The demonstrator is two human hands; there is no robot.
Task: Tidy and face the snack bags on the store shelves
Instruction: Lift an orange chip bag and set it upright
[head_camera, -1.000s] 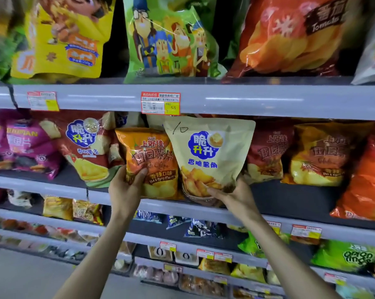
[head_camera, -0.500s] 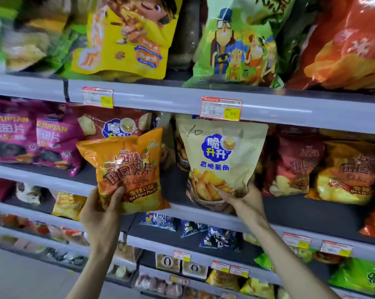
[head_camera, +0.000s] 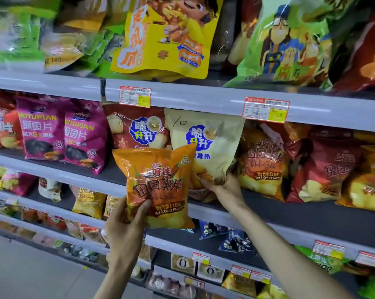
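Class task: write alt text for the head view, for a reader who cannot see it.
A person's left hand holds an orange chip bag in the air, while the right hand grips the bottom of a cream bag standing on the middle shelf.
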